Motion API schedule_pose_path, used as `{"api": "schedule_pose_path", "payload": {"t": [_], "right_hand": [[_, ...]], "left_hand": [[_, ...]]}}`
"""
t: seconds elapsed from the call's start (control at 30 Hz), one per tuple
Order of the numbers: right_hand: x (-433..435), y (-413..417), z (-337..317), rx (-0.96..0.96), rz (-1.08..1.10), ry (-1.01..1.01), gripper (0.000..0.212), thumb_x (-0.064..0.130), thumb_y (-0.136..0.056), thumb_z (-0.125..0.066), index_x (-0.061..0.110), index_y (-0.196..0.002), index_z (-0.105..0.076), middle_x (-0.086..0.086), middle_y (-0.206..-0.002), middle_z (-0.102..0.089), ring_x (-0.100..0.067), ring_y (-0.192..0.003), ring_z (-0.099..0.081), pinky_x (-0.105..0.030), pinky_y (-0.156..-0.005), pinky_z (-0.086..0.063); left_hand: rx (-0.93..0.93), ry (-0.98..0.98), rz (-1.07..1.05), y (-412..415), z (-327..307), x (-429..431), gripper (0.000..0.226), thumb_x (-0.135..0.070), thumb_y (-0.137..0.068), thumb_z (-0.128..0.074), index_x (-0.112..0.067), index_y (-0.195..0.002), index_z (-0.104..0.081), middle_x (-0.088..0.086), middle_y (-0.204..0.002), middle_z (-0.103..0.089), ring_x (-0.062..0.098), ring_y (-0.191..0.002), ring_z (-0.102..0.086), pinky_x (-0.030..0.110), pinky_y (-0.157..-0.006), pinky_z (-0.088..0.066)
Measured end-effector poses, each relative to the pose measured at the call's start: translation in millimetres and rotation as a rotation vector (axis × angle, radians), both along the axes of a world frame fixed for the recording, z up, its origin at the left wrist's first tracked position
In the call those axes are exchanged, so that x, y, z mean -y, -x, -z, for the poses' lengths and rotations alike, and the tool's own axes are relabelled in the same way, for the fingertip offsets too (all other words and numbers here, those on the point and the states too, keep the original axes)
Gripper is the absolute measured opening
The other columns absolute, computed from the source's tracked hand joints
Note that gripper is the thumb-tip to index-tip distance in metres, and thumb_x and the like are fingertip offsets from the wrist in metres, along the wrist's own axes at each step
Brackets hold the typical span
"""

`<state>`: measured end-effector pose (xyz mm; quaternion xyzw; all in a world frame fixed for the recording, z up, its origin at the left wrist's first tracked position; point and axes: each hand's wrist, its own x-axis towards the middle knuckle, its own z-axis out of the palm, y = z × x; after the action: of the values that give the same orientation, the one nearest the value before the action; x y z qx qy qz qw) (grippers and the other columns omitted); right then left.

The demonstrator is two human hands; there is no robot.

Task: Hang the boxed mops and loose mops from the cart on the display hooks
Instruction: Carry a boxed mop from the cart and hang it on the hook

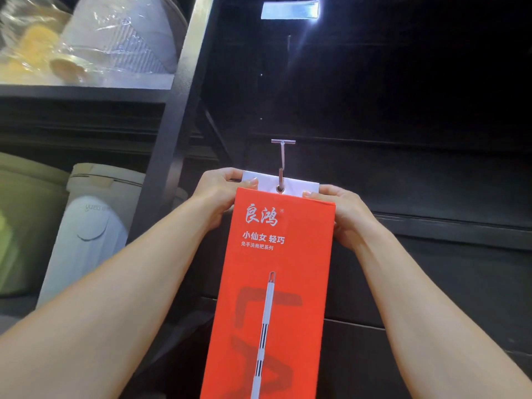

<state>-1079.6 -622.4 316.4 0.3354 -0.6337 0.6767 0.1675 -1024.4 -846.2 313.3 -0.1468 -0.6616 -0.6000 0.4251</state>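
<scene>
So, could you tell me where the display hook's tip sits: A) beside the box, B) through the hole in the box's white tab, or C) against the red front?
B: the display hook enters the hole in the white tab atop the red mop box.

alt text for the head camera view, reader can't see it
The left hand and right hand hold the top corners of a tall red mop box against a dark display wall, the hole in its white tab meeting the tip of a metal hook. At the left, shelves hold wrapped housewares and plastic bins.
</scene>
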Motion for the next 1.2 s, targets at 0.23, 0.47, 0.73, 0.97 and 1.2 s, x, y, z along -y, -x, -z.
{"api": "schedule_pose_path", "payload": {"t": [0.23, 0.47, 0.73, 0.97, 1.2], "right_hand": [[0.9, 29.4, -0.4, -0.006, 0.033, -0.039, 0.015, 0.012, -0.092, -0.077, 0.011, -0.107, -0.076, -0.006, -0.086, -0.078, -0.014, -0.062, -0.071, -0.022, -0.048, -0.052], [1.9, 69.3, 0.8, 0.0, 0.061, -0.053, 0.017, 0.013, -0.093, -0.076, 0.01, -0.109, -0.075, -0.005, -0.085, -0.078, -0.015, -0.065, -0.07, -0.022, -0.049, -0.051], [7.9, 124.7, 3.3, 0.007, 0.141, -0.072, 0.015, 0.015, -0.093, -0.077, 0.011, -0.107, -0.076, -0.001, -0.08, -0.077, -0.01, -0.059, -0.068, -0.021, -0.047, -0.051], [12.6, 166.6, 4.2, 0.036, 0.184, -0.079, 0.019, 0.016, -0.091, -0.08, 0.01, -0.108, -0.076, -0.003, -0.083, -0.077, -0.012, -0.058, -0.068, -0.023, -0.049, -0.051], [14.3, 182.7, 3.4, 0.044, 0.258, -0.124, 0.009, 0.015, -0.089, -0.081, 0.01, -0.094, -0.076, -0.001, -0.071, -0.074, -0.013, -0.055, -0.064, -0.021, -0.046, -0.051]], "left_hand": [[0.016, -0.003, -0.024, 35.0, 5.2, 2.7, 0.018, -0.027, -0.093, -0.077, -0.019, -0.108, -0.073, 0.007, -0.092, -0.079, 0.018, -0.073, -0.08, 0.034, -0.069, -0.065], [0.042, -0.032, -0.022, 76.6, 8.5, 1.6, 0.022, -0.027, -0.092, -0.078, -0.017, -0.111, -0.074, 0.008, -0.095, -0.079, 0.02, -0.078, -0.08, 0.034, -0.069, -0.066], [0.048, -0.002, -0.003, 141.5, 8.9, 9.8, 0.025, -0.026, -0.092, -0.079, -0.013, -0.112, -0.072, 0.008, -0.093, -0.078, 0.02, -0.076, -0.078, 0.037, -0.071, -0.065], [0.056, -0.044, 0.039, 189.7, 11.5, 13.7, 0.021, -0.018, -0.089, -0.081, -0.008, -0.107, -0.077, 0.013, -0.091, -0.079, 0.022, -0.072, -0.076, 0.04, -0.075, -0.064], [0.097, -0.043, 0.064, 210.7, 14.1, 16.4, 0.016, -0.019, -0.089, -0.081, -0.009, -0.101, -0.077, 0.01, -0.084, -0.077, 0.022, -0.068, -0.072, 0.036, -0.072, -0.06]]}}
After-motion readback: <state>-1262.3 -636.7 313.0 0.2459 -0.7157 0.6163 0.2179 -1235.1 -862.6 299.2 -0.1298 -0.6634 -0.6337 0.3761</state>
